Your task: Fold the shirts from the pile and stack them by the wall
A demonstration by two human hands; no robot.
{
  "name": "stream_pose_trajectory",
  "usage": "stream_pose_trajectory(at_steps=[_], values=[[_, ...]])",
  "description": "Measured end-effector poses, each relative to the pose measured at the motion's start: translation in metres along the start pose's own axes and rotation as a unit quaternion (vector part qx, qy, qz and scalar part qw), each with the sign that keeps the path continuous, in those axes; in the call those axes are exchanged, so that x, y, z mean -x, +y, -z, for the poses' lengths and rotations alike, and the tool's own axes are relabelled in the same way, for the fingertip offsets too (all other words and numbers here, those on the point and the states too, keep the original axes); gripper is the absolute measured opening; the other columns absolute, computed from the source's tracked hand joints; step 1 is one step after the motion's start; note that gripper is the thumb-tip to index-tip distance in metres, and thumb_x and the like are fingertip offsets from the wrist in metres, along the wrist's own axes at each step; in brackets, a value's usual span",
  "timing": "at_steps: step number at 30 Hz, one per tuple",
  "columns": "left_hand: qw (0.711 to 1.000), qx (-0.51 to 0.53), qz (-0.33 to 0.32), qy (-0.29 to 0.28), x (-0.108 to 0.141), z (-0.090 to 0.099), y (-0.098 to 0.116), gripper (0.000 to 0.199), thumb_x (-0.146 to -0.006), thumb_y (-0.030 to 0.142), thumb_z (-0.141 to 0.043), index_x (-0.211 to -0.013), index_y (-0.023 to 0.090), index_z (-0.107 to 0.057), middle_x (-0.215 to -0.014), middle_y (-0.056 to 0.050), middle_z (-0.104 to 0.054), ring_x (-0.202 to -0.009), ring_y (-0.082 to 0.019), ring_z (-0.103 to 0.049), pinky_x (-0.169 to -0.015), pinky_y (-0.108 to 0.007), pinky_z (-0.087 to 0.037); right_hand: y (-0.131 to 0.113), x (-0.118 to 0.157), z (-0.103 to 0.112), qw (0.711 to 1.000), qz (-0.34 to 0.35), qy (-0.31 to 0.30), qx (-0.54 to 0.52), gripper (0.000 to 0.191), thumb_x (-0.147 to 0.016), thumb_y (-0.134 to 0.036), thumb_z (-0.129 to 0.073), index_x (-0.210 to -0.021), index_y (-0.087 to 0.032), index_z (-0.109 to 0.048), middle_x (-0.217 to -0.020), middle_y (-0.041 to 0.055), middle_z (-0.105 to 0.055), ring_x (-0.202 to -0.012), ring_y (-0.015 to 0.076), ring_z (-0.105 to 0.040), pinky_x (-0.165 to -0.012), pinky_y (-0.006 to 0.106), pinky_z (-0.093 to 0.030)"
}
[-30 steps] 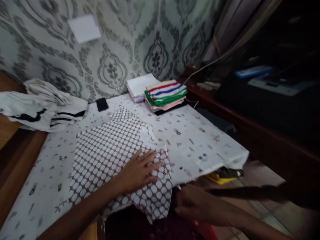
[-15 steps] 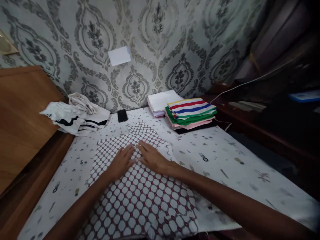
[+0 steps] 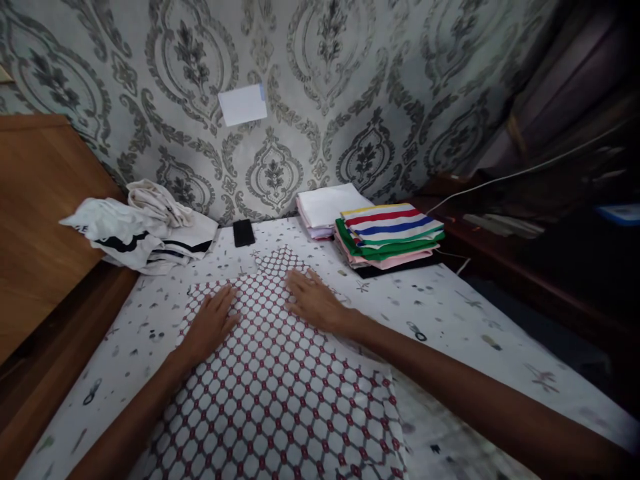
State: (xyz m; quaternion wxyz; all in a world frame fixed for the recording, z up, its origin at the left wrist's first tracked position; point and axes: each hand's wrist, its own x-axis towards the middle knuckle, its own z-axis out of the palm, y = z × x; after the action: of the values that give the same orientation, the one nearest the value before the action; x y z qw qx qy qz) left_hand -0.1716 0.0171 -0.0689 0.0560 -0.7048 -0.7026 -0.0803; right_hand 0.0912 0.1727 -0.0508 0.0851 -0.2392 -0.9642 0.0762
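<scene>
A patterned cloth, white with a grey lattice and dark red dots, is spread out in front of me, its near part running off the bottom of the view. My left hand lies flat on its left side, fingers stretched forward. On the upper right part of the cloth rests my right hand, palm down with the fingers a little spread. Neither hand grips anything. A narrower piece of the same pattern sticks out at the far end, beyond the hands.
Underneath is a white printed table cover. Crumpled white clothes sit at the back left by a wooden board. A black phone, folded white cloths and a striped folded stack line the wall side.
My hands have slid apart over the cloth, the left one to the left and the right one to the right. The view has shifted slightly.
</scene>
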Motion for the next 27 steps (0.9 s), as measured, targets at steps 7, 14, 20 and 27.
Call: stream_pose_trajectory(at_steps=[7,14,20,27], values=[[0.998,0.037,-0.041,-0.001,-0.048,-0.020,0.023,0.058,-0.103,0.043,-0.029,-0.154,0.016,-0.027,-0.157,-0.015,-0.039,-0.147,-0.024,-0.034,-0.119,-0.049,-0.030,0.000,-0.075,-0.013,0.986,0.147,-0.056,-0.048,0.054,-0.104,-0.038,-0.036,-0.152,-0.015,-0.037,-0.159,0.0163,-0.034,-0.148,0.0243,-0.029,-0.121,0.049,-0.019],[0.999,0.016,-0.035,0.005,-0.051,-0.023,0.017,0.057,-0.103,0.045,-0.026,-0.151,0.015,-0.036,-0.158,-0.013,-0.039,-0.148,-0.022,-0.033,-0.120,-0.048,-0.028,0.043,-0.124,-0.020,0.987,0.155,-0.037,-0.007,0.053,-0.104,-0.042,-0.035,-0.152,-0.018,-0.038,-0.160,0.0142,-0.031,-0.150,0.0253,-0.025,-0.120,0.051,-0.020],[1.000,0.011,-0.026,-0.001,-0.052,-0.019,0.023,0.055,-0.103,0.044,-0.028,-0.150,0.018,-0.037,-0.158,-0.012,-0.039,-0.147,-0.022,-0.033,-0.120,-0.049,-0.028,0.042,-0.165,-0.022,0.997,0.063,0.033,-0.008,0.048,-0.103,-0.040,-0.042,-0.146,-0.020,-0.045,-0.154,0.0114,-0.044,-0.143,0.0227,-0.037,-0.118,0.044,-0.025],[0.999,0.003,0.046,-0.013,-0.050,-0.013,-0.012,0.054,-0.101,0.041,-0.032,-0.149,0.018,-0.039,-0.156,-0.014,-0.041,-0.147,-0.025,-0.034,-0.118,-0.054,-0.029,0.076,-0.154,-0.009,0.988,-0.124,0.092,-0.027,0.047,-0.106,-0.031,-0.025,-0.136,-0.007,-0.052,-0.137,0.0224,-0.055,-0.128,0.0297,-0.049,-0.108,0.048,-0.034]])
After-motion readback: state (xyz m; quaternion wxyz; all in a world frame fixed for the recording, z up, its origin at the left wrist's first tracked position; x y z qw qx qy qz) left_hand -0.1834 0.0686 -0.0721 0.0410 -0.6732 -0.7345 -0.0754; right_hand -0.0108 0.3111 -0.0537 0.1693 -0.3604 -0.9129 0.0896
